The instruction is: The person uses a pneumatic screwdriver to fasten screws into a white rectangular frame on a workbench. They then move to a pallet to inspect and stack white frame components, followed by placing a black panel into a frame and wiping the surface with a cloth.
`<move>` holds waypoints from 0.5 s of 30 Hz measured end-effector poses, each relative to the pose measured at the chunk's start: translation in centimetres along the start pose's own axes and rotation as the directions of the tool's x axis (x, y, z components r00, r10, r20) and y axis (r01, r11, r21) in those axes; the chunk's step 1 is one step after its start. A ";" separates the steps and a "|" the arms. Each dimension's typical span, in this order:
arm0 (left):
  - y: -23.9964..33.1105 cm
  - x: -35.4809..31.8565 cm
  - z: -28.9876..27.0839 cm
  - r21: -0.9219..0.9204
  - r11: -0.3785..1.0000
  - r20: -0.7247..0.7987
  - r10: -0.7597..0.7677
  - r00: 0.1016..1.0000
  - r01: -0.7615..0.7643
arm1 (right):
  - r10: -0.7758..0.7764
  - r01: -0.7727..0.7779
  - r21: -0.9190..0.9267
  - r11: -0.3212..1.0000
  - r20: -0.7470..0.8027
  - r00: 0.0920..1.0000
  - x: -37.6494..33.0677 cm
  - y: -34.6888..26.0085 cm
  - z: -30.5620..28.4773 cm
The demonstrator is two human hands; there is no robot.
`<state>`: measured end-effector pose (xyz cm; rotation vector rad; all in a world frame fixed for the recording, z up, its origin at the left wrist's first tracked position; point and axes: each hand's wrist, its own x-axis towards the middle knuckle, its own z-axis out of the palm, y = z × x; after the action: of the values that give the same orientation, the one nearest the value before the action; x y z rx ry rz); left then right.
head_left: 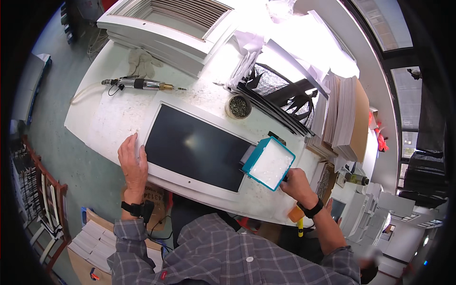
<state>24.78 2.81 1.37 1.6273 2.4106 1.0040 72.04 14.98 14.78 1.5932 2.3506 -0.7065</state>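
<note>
A dark, glossy rectangular panel [204, 147] set in a white frame lies on the white worktable in front of me. My left hand [132, 159] rests against the frame's left end, its fingers extended and nothing in its grasp. At the other end, my right hand [299, 185] is closed on the near right corner of a small teal box [256, 157] with a white face or inside. The box is tilted over the panel's right end, and beside it a small grey piece [247, 154] shows. What the white part is made of, I cannot tell.
Behind the panel lie a power screwdriver [147, 84], a cloth glove [142, 62] and a round tub of screws [238, 106]. Stacked white frames [156, 42] stand at the back left. Black strips [275, 109] and board stacks [349, 118] occupy the right; another person's hand [328, 205] is nearby.
</note>
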 end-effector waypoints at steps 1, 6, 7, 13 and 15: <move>-0.6 0.0 0.5 -0.005 1.000 0.002 -0.005 1.000 0.005 | 0.003 -0.003 -0.016 1.000 0.004 1.000 0.2 -0.2 0.2; -1.9 -0.3 1.7 0.040 0.999 0.002 0.000 1.000 0.000 | 0.012 -0.011 -0.056 0.998 0.018 1.000 0.8 -0.2 0.9; -1.9 0.0 1.7 0.044 0.999 0.001 -0.002 1.000 0.002 | 0.010 -0.009 -0.048 0.999 0.020 1.000 0.9 -0.1 1.0; -2.6 0.8 2.0 0.030 0.999 0.012 -0.012 1.000 0.011 | -0.036 0.037 -0.022 0.999 0.024 0.999 1.9 -1.5 1.5; -3.0 0.8 2.2 0.031 0.999 0.008 -0.013 1.000 0.013 | -0.045 0.046 -0.032 0.998 0.029 0.999 2.4 -2.1 1.5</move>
<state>22.85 3.86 -1.79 1.6197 2.4399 0.9616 69.02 15.53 13.01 1.5113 2.3724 -0.6912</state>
